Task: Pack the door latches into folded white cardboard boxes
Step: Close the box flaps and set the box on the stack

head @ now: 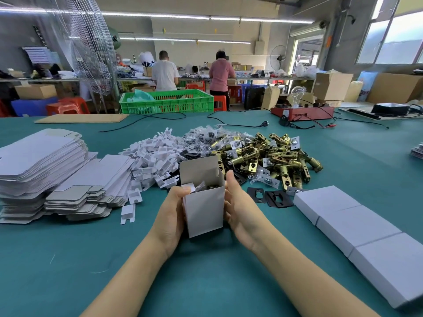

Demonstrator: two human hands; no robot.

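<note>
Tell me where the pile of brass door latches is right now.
In the head view, the pile of brass door latches lies on the green table, beyond the open white box, right of the white insert pile.

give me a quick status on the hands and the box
Left hand and right hand both grip the white box, upright, top flap open. Parts inside, not clearly identifiable. Latch pile just behind; nothing in the way.
</note>
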